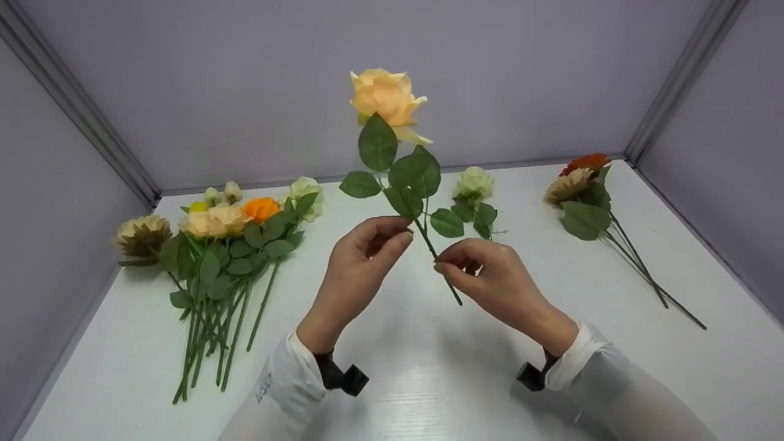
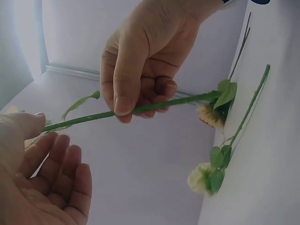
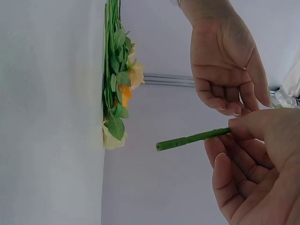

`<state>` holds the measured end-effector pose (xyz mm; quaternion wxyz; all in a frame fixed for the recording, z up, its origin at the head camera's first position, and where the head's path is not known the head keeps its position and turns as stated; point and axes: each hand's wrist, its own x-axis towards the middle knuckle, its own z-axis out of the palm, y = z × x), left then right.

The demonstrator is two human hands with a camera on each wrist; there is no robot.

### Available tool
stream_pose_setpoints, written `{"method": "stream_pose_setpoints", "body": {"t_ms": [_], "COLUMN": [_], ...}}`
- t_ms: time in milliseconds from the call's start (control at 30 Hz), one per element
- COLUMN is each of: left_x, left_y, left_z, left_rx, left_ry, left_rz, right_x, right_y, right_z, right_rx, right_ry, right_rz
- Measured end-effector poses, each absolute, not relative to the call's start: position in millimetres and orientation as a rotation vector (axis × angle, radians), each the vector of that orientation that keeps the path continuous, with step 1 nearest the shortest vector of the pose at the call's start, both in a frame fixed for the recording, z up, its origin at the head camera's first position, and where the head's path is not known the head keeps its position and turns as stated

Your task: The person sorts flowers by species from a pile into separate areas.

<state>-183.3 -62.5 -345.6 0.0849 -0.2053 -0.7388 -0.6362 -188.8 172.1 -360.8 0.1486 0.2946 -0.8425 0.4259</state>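
A peach artificial rose with green leaves is held up above the table, its bloom at the top and its stem slanting down to the right. My left hand pinches the stem just below the leaves, between thumb and forefinger. Lower on the same stem, my right hand pinches it too, and the cut end sticks out below. In the left wrist view the right hand grips the green stem with thumb and fingers. The right wrist view shows the stem's blunt end beyond the right fingers.
Several artificial flowers lie bunched at the left, among them an orange rose and a tan bloom. A pale green rose lies behind my right hand. At the right lie a red bloom and a beige one. Grey walls enclose the white table.
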Motion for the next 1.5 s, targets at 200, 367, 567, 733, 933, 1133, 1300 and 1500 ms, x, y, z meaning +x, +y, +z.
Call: {"method": "stream_pose_setpoints", "body": {"t_ms": [200,367,567,733,933,1133,1300,1500], "left_x": [-191.2,-198.2,-207.1,-215.4,-224.1,-230.2,-230.7,-230.5], "left_y": [-76.2,-91.6,-113.2,-130.0,-144.8,-156.1,-158.9,-157.9], "left_z": [-345.8,-344.9,-347.3,-352.9,-362.3,-370.7,-371.0,-370.3], "left_rx": [-0.666,-0.624,-0.503,-0.381,-0.288,-0.246,-0.236,-0.245], "left_ry": [-2.278,-2.327,-2.449,-2.573,-2.758,-2.845,-2.893,-2.916], "left_rz": [-1.302,-0.937,-0.595,-0.452,-0.422,-0.427,-0.446,-0.463], "right_x": [-199.6,-210.8,-221.3,-229.9,-241.8,-248.7,-252.4,-254.0], "right_y": [193.5,217.8,242.1,255.8,267.7,274.9,278.3,279.2], "right_z": [-348.2,-339.6,-334.4,-335.3,-344.2,-353.2,-357.4,-363.7], "right_rx": [0.601,0.424,0.301,0.241,0.184,0.170,0.181,0.221], "right_ry": [-2.555,-2.637,-2.739,-2.876,-3.046,-3.170,-3.252,-3.316], "right_rz": [1.242,1.202,1.132,1.097,1.069,1.054,1.022,0.961]}}
